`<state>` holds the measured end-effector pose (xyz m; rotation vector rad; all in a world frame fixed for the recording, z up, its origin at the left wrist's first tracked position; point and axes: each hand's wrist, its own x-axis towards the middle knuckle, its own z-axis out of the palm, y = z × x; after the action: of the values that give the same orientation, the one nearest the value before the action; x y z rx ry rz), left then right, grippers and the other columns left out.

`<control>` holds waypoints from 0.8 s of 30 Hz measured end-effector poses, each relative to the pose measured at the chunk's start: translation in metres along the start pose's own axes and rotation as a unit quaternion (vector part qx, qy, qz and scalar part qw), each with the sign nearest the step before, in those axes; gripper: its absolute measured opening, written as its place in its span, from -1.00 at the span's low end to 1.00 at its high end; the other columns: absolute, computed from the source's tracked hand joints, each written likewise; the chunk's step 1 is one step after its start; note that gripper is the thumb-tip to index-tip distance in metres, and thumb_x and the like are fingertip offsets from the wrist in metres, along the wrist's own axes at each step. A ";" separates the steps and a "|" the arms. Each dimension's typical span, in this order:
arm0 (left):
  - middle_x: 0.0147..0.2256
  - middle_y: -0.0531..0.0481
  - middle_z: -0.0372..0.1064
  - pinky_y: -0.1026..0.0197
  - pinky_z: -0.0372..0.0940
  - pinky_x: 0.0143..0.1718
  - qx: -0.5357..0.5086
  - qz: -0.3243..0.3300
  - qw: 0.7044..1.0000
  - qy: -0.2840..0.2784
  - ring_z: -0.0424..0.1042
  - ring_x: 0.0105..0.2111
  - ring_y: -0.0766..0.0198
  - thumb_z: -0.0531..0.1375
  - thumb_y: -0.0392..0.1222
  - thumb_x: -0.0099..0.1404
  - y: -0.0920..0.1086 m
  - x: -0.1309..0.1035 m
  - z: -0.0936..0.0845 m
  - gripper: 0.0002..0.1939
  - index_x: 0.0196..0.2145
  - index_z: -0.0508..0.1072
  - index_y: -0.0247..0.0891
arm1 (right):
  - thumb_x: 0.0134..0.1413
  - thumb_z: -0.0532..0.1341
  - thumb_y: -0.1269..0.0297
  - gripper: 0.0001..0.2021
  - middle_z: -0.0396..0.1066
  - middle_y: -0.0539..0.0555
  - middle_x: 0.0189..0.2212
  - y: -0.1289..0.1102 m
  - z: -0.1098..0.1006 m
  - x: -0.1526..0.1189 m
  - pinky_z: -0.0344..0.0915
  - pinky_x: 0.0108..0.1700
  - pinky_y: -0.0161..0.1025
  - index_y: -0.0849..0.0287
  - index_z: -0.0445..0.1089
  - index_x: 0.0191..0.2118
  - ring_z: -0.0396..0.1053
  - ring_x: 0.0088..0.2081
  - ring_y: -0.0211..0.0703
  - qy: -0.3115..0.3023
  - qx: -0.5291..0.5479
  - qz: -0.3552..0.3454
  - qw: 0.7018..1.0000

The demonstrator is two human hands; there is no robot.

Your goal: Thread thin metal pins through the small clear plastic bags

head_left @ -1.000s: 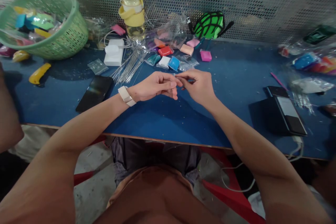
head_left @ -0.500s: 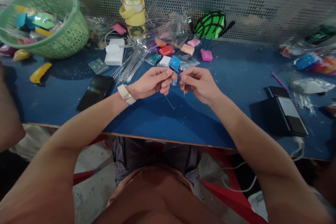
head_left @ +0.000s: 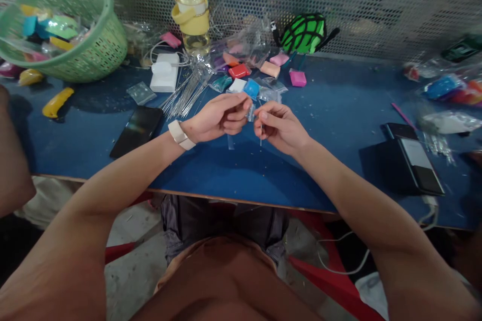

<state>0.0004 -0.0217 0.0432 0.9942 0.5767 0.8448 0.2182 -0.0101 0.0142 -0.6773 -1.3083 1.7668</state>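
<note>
- Head view, left hand [head_left: 226,119]: back of the hand up, fingers curled toward the right hand, thumb laid along the index finger; closure narrow, contents hidden, so any held item cannot be told
- Head view, right hand [head_left: 281,128]: thumb and index finger pinched, other fingers curled; the pinch holds a thin wire [head_left: 261,136], which points down toward the near edge of the bench [head_left: 211,170]
- Head view, arm pose: both forearms reach over the near edge and converge at the fingertips, hands near each other with a narrow gap; a white band [head_left: 181,135] encircles the left wrist
- Head view, adjacent items: blue packet [head_left: 251,89] just beyond the left fingertips, toward the far edge; wire bundle [head_left: 184,98] left of the left hand; dark phone [head_left: 136,131] between that bundle and the near edge
</note>
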 end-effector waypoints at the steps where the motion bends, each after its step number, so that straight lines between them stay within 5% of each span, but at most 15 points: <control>1: -0.57 0.23 -0.07 0.40 0.02 -0.64 -0.003 0.001 1.000 0.004 -0.02 -0.68 0.47 0.21 0.05 0.72 0.001 0.000 -0.001 -0.49 -0.40 0.39 -0.21 | -0.10 0.77 -0.12 -0.50 0.56 -0.13 -0.47 0.000 -0.002 0.002 0.49 -0.46 -0.41 0.07 0.63 -0.27 0.53 -0.49 -0.33 0.021 0.001 -0.008 1.000; 4: -0.59 0.22 -0.10 0.37 0.00 -0.66 -0.006 0.005 1.000 0.023 -0.01 -0.70 0.45 0.18 0.13 0.73 0.003 0.002 -0.004 -0.43 -0.44 0.33 -0.19 | -0.19 0.79 -0.12 -0.48 0.57 -0.14 -0.47 0.002 -0.006 0.005 0.50 -0.46 -0.41 0.05 0.63 -0.29 0.53 -0.49 -0.33 0.056 0.003 -0.018 0.998; 11: -0.63 0.25 -0.08 0.34 -0.04 -0.68 -0.003 0.026 0.999 0.044 -0.05 -0.74 0.45 0.15 -0.04 0.73 0.000 0.001 -0.002 -0.60 -0.29 0.53 -0.21 | -0.13 0.78 -0.13 -0.49 0.62 -0.11 -0.43 0.011 -0.001 0.004 0.60 -0.37 -0.37 0.05 0.60 -0.29 0.65 -0.41 -0.25 0.015 0.004 0.010 1.000; 15: -0.61 0.26 -0.04 0.34 -0.03 -0.68 0.005 0.037 0.999 0.036 -0.02 -0.74 0.46 0.23 0.03 0.71 -0.004 0.000 0.000 -0.66 -0.20 0.56 -0.20 | -0.11 0.77 -0.15 -0.48 0.65 -0.10 -0.41 0.011 0.002 0.002 0.62 -0.35 -0.36 0.05 0.59 -0.29 0.67 -0.38 -0.24 0.005 0.001 0.012 1.000; 24: -0.57 0.19 -0.03 0.30 0.10 -0.60 0.000 0.076 0.995 0.067 0.08 -0.67 0.41 0.19 0.09 0.70 -0.011 0.004 -0.002 -0.53 -0.38 0.34 -0.16 | -0.10 0.78 -0.08 -0.53 0.68 -0.03 -0.36 0.016 0.012 -0.001 0.68 -0.25 -0.24 0.06 0.63 -0.30 0.66 -0.37 -0.20 0.027 -0.032 -0.040 0.998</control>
<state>0.0053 -0.0203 0.0319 0.9955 0.6216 1.0524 0.2045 -0.0192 0.0026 -0.6937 -1.3407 1.6371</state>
